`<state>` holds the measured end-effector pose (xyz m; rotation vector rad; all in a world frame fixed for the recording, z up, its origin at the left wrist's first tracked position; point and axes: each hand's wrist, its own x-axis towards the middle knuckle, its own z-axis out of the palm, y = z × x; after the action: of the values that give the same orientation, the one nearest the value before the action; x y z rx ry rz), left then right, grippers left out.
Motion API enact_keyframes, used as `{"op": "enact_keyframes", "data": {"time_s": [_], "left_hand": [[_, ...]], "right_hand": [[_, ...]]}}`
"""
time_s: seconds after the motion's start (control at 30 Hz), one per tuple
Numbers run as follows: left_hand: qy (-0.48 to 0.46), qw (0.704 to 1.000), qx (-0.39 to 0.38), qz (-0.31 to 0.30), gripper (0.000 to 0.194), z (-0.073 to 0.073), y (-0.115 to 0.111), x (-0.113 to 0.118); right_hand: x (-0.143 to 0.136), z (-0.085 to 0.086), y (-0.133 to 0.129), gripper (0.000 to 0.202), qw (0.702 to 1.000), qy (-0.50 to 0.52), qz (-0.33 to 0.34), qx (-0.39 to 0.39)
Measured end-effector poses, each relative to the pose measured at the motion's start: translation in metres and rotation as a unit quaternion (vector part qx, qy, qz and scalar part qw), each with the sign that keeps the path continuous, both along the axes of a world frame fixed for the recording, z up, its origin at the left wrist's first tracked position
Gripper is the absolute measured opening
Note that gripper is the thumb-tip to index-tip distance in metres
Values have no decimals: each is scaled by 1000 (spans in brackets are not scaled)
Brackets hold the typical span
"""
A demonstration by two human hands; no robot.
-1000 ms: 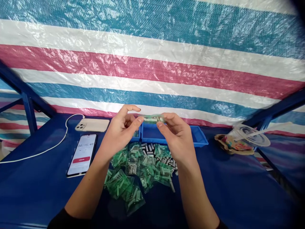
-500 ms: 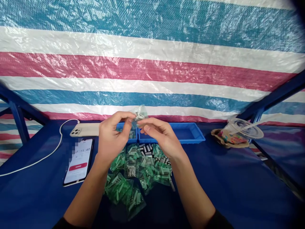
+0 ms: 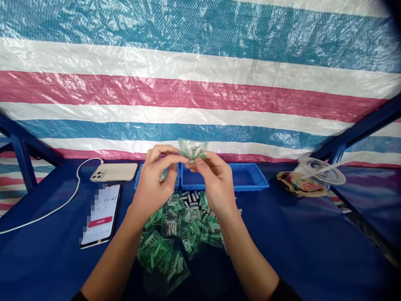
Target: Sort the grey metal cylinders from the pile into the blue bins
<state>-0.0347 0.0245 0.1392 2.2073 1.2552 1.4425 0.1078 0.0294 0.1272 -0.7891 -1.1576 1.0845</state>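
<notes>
A small clear greenish plastic bag (image 3: pixel 193 147) with small metal pieces inside is held up above the back of the table. My right hand (image 3: pixel 219 179) pinches its lower right edge between thumb and fingers. At the bag's lower left, the fingertips of my left hand (image 3: pixel 158 177) touch it, while that thumb stands apart from the index finger. Beneath my hands lies a pile of similar filled bags (image 3: pixel 156 248). Loose grey metal pieces (image 3: pixel 191 198) lie at the pile's far side, partly hidden by my right hand.
Two blue trays stand behind the pile, a long right tray (image 3: pixel 247 187) and a left tray (image 3: pixel 138 182) partly covered by my hand. At left lie a phone with a running timer (image 3: pixel 102 215), a pale phone (image 3: pixel 117 172) and a white cable (image 3: pixel 75 190). A plastic cup (image 3: pixel 308 177) sits at right.
The bag has shifted slightly right and turned to face me more fully. My left thumb has parted from its index finger, which now reaches along the bag's lower edge.
</notes>
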Motion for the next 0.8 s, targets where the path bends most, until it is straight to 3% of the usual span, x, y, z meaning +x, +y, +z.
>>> {"op": "enact_keyframes", "data": {"time_s": [0.07, 0.17, 0.27, 0.37, 0.43, 0.5, 0.57, 0.73, 0.8], "left_hand": [[-61, 991, -103, -61, 19, -1, 1, -4], [-145, 957, -205, -146, 31, -1, 2, -10], [-142, 961, -204, -120, 31, 3, 1, -12], [-78, 993, -90, -2, 24, 7, -1, -13], [-29, 999, -7, 43, 23, 6, -3, -14], [21, 999, 38, 32, 25, 5, -5, -15], [62, 996, 59, 0, 30, 7, -5, -15], [187, 979, 9, -83, 38, 26, 1, -18], [230, 966, -42, -107, 35, 12, -18, -32]], "right_hand": [[2, -1, 0, 18, 993, -70, -35, 86], [3, -4, -1, 31, 954, -178, -102, 219], [2, -6, -3, 37, 922, -247, -141, 263], [-1, -6, -3, 31, 947, -239, -101, 187], [-2, -6, -2, 20, 982, -164, -23, 85], [-3, -5, 0, 19, 996, -53, 68, -19], [-4, -6, 2, 23, 989, 35, 113, -86], [-10, -9, 3, 7, 992, 73, 54, -88], [-11, -8, 0, 4, 999, 23, -9, -30]]}}
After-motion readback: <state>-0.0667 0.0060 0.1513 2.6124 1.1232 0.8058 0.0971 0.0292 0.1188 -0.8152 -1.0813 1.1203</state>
